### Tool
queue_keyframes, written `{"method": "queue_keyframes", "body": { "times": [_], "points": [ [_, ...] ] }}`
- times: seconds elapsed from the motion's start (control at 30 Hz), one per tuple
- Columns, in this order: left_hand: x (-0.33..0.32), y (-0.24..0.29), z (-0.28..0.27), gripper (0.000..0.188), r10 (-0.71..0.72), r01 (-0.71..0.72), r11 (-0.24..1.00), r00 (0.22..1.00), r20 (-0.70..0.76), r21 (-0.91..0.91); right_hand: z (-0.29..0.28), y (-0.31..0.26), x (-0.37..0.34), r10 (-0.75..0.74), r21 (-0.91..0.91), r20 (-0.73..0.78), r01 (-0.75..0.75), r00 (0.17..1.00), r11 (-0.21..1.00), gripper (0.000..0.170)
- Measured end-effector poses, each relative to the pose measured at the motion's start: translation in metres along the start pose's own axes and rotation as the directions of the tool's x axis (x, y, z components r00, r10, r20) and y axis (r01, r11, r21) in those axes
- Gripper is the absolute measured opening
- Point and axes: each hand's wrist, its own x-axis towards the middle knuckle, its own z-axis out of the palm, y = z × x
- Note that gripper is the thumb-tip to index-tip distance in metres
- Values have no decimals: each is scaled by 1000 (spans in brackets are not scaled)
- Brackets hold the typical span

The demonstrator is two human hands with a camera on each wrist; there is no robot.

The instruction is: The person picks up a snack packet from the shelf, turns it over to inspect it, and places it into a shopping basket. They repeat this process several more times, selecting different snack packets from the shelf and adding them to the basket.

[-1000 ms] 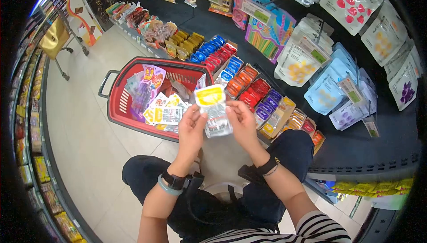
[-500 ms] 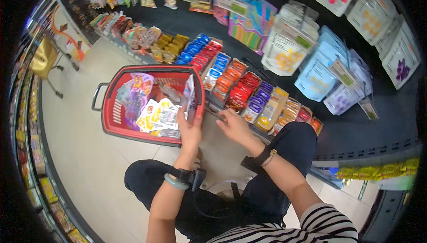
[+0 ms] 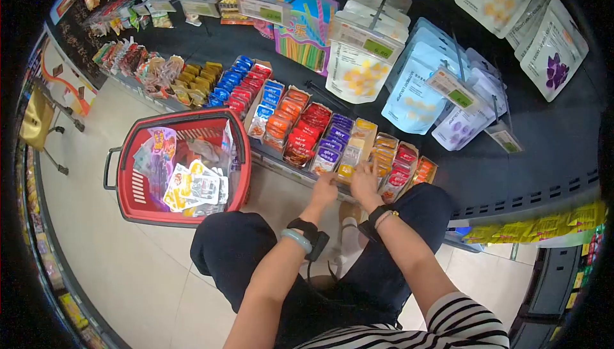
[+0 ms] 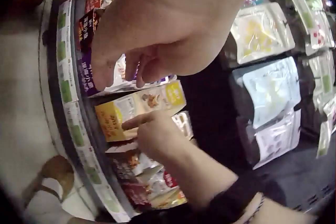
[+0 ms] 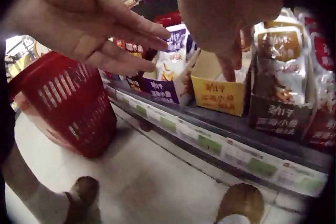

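Observation:
My right hand (image 3: 364,184) reaches down over a yellow display box (image 3: 355,151), a finger dipping inside its front end in the right wrist view. That box (image 5: 220,95) shows bare cardboard walls, and its contents under the fingers are mostly hidden. My left hand (image 3: 324,189) hovers at the shelf edge, its fingers (image 5: 134,45) stretched out and holding nothing. Those fingers are nearest the purple box of snack packets (image 5: 173,71). The red shopping basket (image 3: 185,215) stands on the floor to the left, with white-and-yellow packets (image 3: 195,186) and a purple bag (image 3: 162,157) in it.
Boxes of orange packets (image 3: 286,117) and red packets (image 3: 308,133) line the low shelf. Pouches (image 3: 361,71) hang on hooks above it. My knees flank the hands, and a price-label strip (image 5: 210,145) runs along the shelf edge. A gold trolley (image 3: 37,119) stands far left.
The silver-and-yellow packet held in both hands went to the basket with the left hand. Both hands have since moved right to the yellow box, and the view has turned right.

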Motion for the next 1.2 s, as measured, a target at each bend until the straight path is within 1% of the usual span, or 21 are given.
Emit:
{"method": "queue_keyframes", "body": {
  "times": [0.03, 0.1, 0.13, 0.17, 0.2, 0.23, 0.3, 0.33, 0.4, 0.43, 0.5, 0.53, 0.6, 0.7, 0.8, 0.83, 0.9, 1.03, 1.1, 1.13, 1.2],
  "points": [
    [-1, 0, 2, 28, 0, 0, 1000, 1000, 1, -1, 2, 3, 1, 1, -1, 1, -1, 1000, 1000, 25],
    [-4, -4, 2, 45, 13, -74, 955, 978, 209, 286, 6, 6, 4, -62, -120, 209, 88, 976, 989, 29],
    [-5, -9, 3, 45, 10, -72, 955, 977, 214, 287, 8, 6, 5, -59, -117, 213, 86, 975, 989, 29],
    [-6, -13, 4, 49, 98, -227, 876, 948, 303, 426, 11, 6, 6, -65, -105, 222, 90, 973, 990, 29],
    [-7, -12, 4, 53, 168, -381, 755, 899, 405, 534, 12, 5, 7, -67, -92, 231, 91, 971, 992, 30],
    [-10, -10, 4, 53, 166, -387, 753, 895, 415, 532, 13, 4, 8, -59, -88, 235, 82, 970, 993, 30],
    [-17, -4, 4, 53, -41, -300, 738, 875, 483, 605, 11, 1, 10, -54, -88, 337, 89, 940, 992, 31],
    [-19, -4, 5, 53, -42, -304, 736, 871, 489, 605, 8, 0, 11, -49, -84, 339, 82, 940, 993, 31],
    [-23, -3, 5, 48, -43, -309, 657, 895, 444, 688, 4, -2, 11, -59, -76, 363, 93, 930, 993, 32],
    [-22, -1, 4, 48, -44, -312, 654, 894, 446, 689, 4, -4, 11, -57, -72, 363, 89, 930, 993, 32],
    [-20, 2, 3, 43, -127, -254, 710, 871, 474, 657, 3, -7, 10, -42, -88, 375, 81, 926, 993, 31],
    [-19, 5, 3, 43, -126, -256, 708, 871, 475, 658, 2, -8, 10, -40, -87, 374, 78, 927, 993, 31],
    [-18, 8, 3, 37, -221, -229, 687, 838, 499, 689, 1, -10, 8, -50, -103, 332, 89, 942, 991, 31],
    [-21, 7, 2, 32, -179, -240, 692, 857, 484, 681, 0, -11, 6, -53, -64, 278, 73, 959, 995, 29],
    [-23, 6, 0, 30, -148, -260, 691, 862, 485, 674, 1, -13, 4, -43, -89, 266, 69, 963, 994, 29],
    [-22, 8, -1, 30, -146, -262, 691, 862, 486, 673, 5, -13, 3, -42, -90, 266, 68, 963, 994, 29],
    [-21, 13, -3, 29, -191, -239, 700, 846, 499, 673, 12, -15, 1, -64, -78, 135, 75, 989, 994, 32],
    [-20, 8, -2, 28, -184, -239, 697, 852, 491, 676, 9, -21, 1, -57, -114, 124, 72, 991, 991, 38],
    [-21, 8, -2, 27, -152, -244, 700, 868, 474, 671, 2, -24, 2, -19, -68, -52, 16, 998, 998, 39],
    [-20, 9, -2, 27, -151, -243, 701, 868, 473, 670, -4, -24, 4, -20, -70, -52, 16, 998, 997, 39],
    [-18, 9, -2, 41, -199, -232, 703, 844, 499, 672, -19, -22, 11, 40, 16, -318, -37, 947, 999, 34]
  ]
}}
